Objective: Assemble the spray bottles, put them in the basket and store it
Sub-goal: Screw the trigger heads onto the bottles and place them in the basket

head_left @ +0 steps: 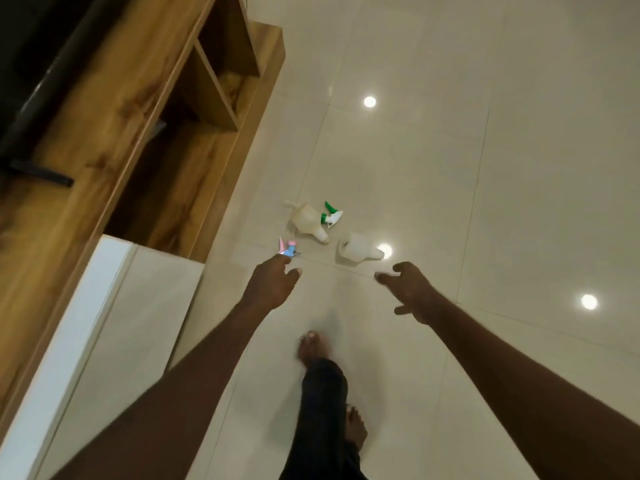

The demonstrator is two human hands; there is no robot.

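Note:
Two whitish plastic bottles lie on their sides on the tiled floor: one (307, 221) further off, the other (358, 250) nearer and to the right. A green-and-white spray head (331, 214) lies against the further bottle. A pink-and-blue spray head (288, 248) lies to the left. My left hand (272, 284) reaches out with loose fingers, its fingertip just below the pink-and-blue head, holding nothing. My right hand (408, 289) is stretched out with spread, slightly bent fingers just below the nearer bottle, apart from it. No basket is in view.
A wooden shelf unit (194, 109) with open compartments runs along the left, with a white panel (86, 323) at its near end. My bare feet (313, 348) stand on the glossy tiles (485, 168), which reflect ceiling lights.

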